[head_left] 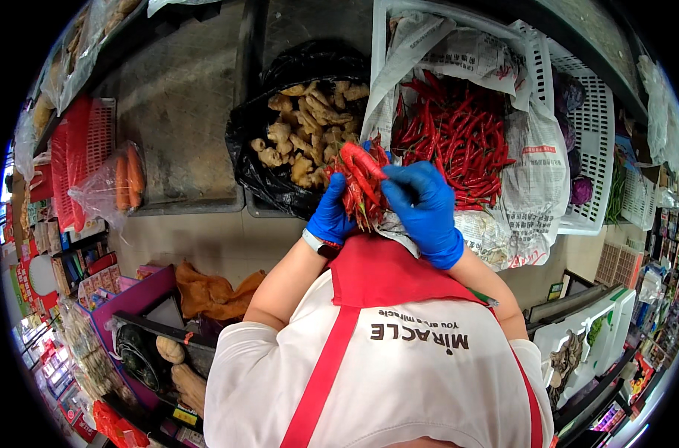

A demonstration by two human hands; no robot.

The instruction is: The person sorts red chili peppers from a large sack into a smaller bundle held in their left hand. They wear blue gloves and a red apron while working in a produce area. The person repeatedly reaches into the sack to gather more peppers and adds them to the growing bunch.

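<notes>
My left hand [330, 213], in a blue glove, is closed around a bunch of red chili peppers [357, 196], some with green stems. My right hand [427, 207], gloved the same way, has its fingertips pinched at the end of a thicker red chili pepper [362, 160] lying on top of that bunch. Just beyond my hands, a heap of red chili peppers [459, 142] fills a white plastic crate [380, 56] lined with newspaper [537, 190]. To the left of it, ginger roots [302, 134] lie in a black plastic bag [248, 160].
A second white crate [599, 142] with purple cabbages [580, 190] stands at the right. Bagged carrots [129, 179] lie at the left beside a red basket [74, 160]. A dark display tray [183, 112] stretches across the back left. Stocked shelves line both sides.
</notes>
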